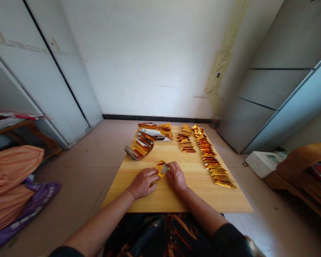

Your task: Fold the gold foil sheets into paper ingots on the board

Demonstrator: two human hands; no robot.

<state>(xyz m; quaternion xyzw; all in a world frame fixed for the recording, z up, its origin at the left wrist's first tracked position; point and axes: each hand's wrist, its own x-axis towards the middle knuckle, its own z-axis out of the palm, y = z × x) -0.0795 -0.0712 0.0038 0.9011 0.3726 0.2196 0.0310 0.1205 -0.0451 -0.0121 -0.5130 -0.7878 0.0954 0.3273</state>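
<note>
1. My view looks down at a wooden tabletop [163, 204], and the gold foil piece [160, 169] I care about lies just below the centre of the frame, between both hands. Its right part shows a dull grey face, the rest is shiny.
2. My left hand [143, 182] comes in from the lower left, palm down, fingers stretched out fairly loose. The fingertips touch the foil's left edge and the thumb sits apart from them, so I wouldn't call that a pinch.
3. My right hand [176, 177] is curled up much tighter, fingertips closed on the foil's right edge. Can't really tell how the thumb sits under there.
4. Upper left of the tabletop I've got a curved stack of foil sheets [141, 147], with a messier foil bundle [164, 130] right behind it, some white showing.
5. Upper right there's a short row of folded foil pieces [186, 140], and beside it a long row of folded foil pieces [210, 157] runs down the table's right side.
6. Around the table: orange bag [13, 169] and purple bag [41, 200] at lower left, white box [263, 164] over at the right.
</note>
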